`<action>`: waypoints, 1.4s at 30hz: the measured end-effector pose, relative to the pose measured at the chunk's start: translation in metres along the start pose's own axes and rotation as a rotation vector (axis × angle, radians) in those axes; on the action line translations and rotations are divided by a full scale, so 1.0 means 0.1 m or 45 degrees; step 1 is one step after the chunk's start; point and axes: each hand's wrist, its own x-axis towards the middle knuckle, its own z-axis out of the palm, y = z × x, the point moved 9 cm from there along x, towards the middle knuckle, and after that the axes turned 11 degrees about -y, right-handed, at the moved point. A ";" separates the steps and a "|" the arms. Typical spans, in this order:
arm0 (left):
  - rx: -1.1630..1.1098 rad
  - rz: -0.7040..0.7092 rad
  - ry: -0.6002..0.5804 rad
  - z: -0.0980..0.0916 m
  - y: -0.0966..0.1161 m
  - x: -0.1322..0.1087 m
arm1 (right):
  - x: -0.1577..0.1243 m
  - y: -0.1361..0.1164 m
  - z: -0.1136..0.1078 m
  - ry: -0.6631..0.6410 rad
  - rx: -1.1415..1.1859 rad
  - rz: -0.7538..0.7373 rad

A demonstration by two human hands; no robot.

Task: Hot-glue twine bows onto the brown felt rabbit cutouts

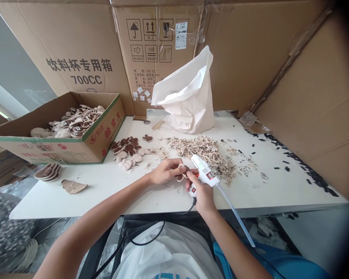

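Over the front middle of the white table [110, 193], my left hand [165, 171] pinches a small brown-and-cream felt piece [180, 178]. My right hand [204, 197] is closed around the handle of a white hot glue gun [204, 170], and its thumb and fingertip reach to the felt piece. A long translucent glue stick [237, 217] sticks out of the gun's back. Left of my hands lie a heap of brown pieces [130, 145] and cream rounded pieces [128, 163]. Just beyond the gun spreads a pile of small beige strips [203, 149].
At the left stands an open carton [55, 149] with many felt pieces. A crumpled white bag [189, 110] stands behind the strips. Black bits [302, 166] lie along the right edge. Cardboard walls [238, 58] enclose the back and right. A black cord [148, 243] hangs by my lap.
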 end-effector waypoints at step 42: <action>-0.065 -0.005 0.208 -0.28 -0.05 -0.04 | 0.03 -0.01 0.00 -0.014 0.162 -0.032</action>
